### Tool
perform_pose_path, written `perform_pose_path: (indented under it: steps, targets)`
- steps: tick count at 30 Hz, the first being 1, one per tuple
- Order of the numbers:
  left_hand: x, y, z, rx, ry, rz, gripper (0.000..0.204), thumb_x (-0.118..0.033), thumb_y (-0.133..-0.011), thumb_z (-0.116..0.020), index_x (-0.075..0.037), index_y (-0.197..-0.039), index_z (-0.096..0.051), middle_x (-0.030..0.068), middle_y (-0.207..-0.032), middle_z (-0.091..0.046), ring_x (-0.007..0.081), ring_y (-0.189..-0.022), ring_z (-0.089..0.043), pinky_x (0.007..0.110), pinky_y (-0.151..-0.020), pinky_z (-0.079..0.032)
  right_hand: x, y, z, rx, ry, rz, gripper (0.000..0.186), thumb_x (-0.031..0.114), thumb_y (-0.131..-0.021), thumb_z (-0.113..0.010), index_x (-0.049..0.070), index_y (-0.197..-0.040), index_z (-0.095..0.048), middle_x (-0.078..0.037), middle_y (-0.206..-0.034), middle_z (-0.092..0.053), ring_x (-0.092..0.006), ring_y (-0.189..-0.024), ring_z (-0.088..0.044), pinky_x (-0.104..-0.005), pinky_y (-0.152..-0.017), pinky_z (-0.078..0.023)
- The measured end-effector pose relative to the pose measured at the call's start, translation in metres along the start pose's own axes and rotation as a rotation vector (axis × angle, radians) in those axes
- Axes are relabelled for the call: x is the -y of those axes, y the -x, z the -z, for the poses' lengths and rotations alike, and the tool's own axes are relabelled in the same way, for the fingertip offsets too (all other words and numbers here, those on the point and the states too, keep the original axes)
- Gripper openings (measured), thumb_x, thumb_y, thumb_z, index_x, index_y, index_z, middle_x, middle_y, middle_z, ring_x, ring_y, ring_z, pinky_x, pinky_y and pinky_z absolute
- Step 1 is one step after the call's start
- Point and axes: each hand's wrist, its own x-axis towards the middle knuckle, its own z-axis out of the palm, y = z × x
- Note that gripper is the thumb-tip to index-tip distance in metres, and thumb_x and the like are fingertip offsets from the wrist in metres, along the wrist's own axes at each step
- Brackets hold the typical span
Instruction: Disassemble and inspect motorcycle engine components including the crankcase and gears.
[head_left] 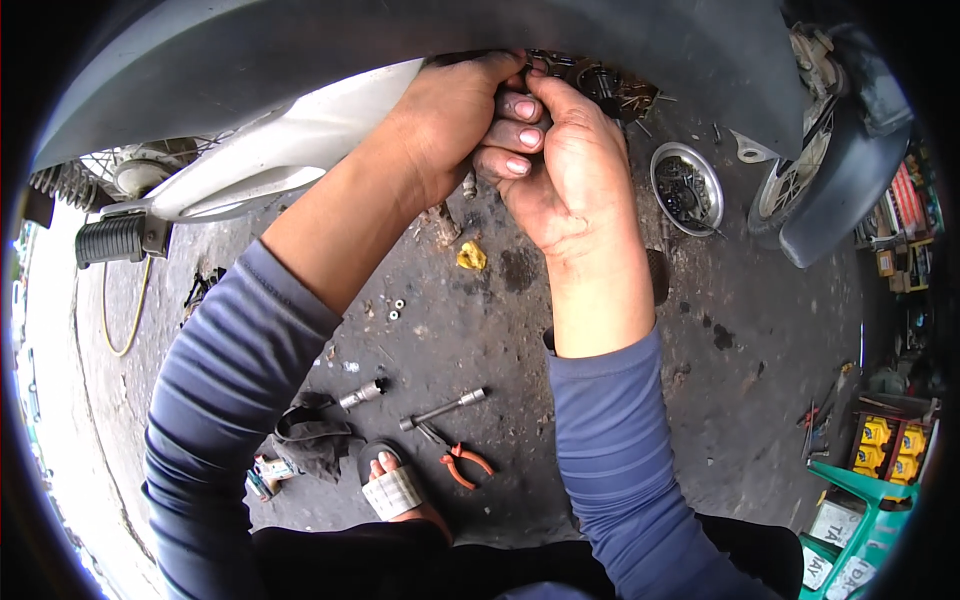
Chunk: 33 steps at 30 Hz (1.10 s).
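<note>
Both hands up under the motorbike body point(300, 60), working close together at a cluster of small metal parts point(590, 80) beneath the grey panel. Left hand point(450, 120) curled, fingers tucked up under the panel edge, closed on something hidden there; cannot tell exactly what. Right hand point(560, 160) pressed against the left, fingers bent and wrapped over the left fingertips, thumb side reaching into the metal parts; what it grips is hidden too. A short metal stub point(469, 184) shows just below the joined hands. Both forearms bare, blue sleeves pushed back. On the stained concrete floor point(470, 330) below: a yellow scrap point(471, 256) just under the hands, two small white nuts point(396, 309) left of it, a socket piece point(362, 393), a T-handle wrench point(444, 408), orange-handled pliers point(460, 460) touching the wrench end, a dark rag point(315, 435). A round metal dish point(686, 188) of small hardware sits right of the hands, near the front wheel point(800, 170). Footpeg point(118, 238) at left. Sandalled foot point(395, 488) near the pliers
</note>
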Motion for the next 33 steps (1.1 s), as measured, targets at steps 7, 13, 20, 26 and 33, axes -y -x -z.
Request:
perform_pose_path:
  steps: [7,13,20,26,33]
  targets:
    - [-0.003,-0.005,-0.004,-0.004,0.062,0.032,0.022,-0.020,-0.095,-0.047,-0.001,-0.100,-0.057,-0.0006,-0.060,-0.051,0.0080,-0.041,-0.049,0.018,-0.032,-0.043,-0.003,-0.013,0.008,0.040,-0.339,-0.107,0.014,0.013,-0.096,-0.043,0.007,-0.086,-0.050,0.007,-0.062,-0.041,-0.0022,-0.046,-0.037,-0.0166,-0.040,-0.030]
    - [-0.002,-0.018,0.007,0.090,-0.031,0.140,0.025,-0.024,-0.094,-0.050,-0.001,-0.101,-0.057,0.0053,-0.069,-0.059,0.0148,-0.051,-0.056,0.026,-0.045,-0.051,0.003,-0.014,0.003,0.004,-0.217,-0.113,0.019,0.018,-0.097,-0.043,0.008,-0.083,-0.052,0.007,-0.055,-0.040,-0.0030,-0.039,-0.032,-0.0194,-0.034,-0.024]
    - [0.029,-0.033,-0.006,0.027,0.338,-0.112,0.026,-0.024,-0.094,-0.050,-0.001,-0.103,-0.060,0.0066,-0.097,-0.063,0.0165,-0.086,-0.059,0.030,-0.080,-0.049,0.000,-0.023,-0.011,-0.496,1.049,0.240,0.033,0.022,-0.095,-0.045,-0.003,-0.075,-0.056,-0.003,-0.056,-0.048,-0.0115,-0.041,-0.040,-0.0292,-0.037,-0.031]
    - [0.032,-0.045,0.005,0.120,0.404,-0.107,0.027,-0.026,-0.095,-0.045,-0.003,-0.094,-0.059,0.0078,-0.092,-0.061,0.0176,-0.081,-0.058,0.032,-0.077,-0.049,-0.003,-0.011,-0.024,-0.519,1.443,0.387,0.038,0.025,-0.092,-0.048,-0.009,-0.085,-0.064,-0.027,-0.081,-0.065,-0.0355,-0.080,-0.066,-0.0399,-0.075,-0.050]
    - [0.035,-0.053,0.016,0.298,0.418,-0.049,0.036,-0.032,-0.097,-0.036,-0.003,-0.103,-0.058,0.0047,-0.083,-0.062,0.0137,-0.071,-0.060,0.030,-0.062,-0.053,-0.006,-0.028,-0.020,-0.480,0.888,0.116,0.029,0.028,-0.098,-0.043,0.006,-0.080,-0.049,0.002,-0.054,-0.039,-0.0066,-0.039,-0.033,-0.0227,-0.033,-0.022]
